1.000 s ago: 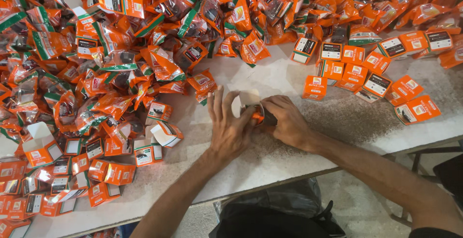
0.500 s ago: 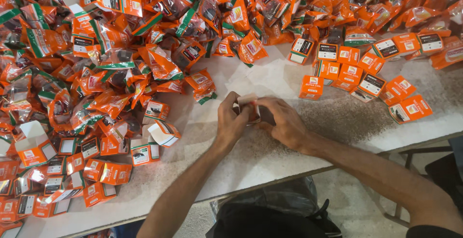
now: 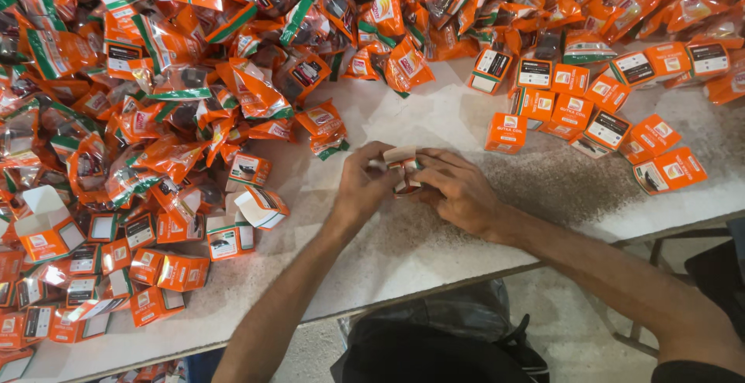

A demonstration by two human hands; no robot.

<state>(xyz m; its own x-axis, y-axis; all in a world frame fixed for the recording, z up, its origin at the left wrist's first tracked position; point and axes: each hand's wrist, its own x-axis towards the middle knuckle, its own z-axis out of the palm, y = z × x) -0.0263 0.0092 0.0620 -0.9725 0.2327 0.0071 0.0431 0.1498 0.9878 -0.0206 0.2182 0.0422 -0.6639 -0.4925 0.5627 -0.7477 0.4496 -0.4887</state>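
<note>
Hands, left [image 3: 365, 185] and right [image 3: 458, 189], grip 1 small orange box [image 3: 403, 162].

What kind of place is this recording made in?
Probably a packing bench in a small workshop or factory: a heap of orange plastic pouches, rows of small orange cartons on a white table, and both hands closing one small carton.

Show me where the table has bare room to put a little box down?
Bare table shows in front of both hands, down to the near edge. Another free patch lies behind them, between the orange packet pile and the closed orange boxes. The left side and far edge are crowded with packets and open boxes.
</note>
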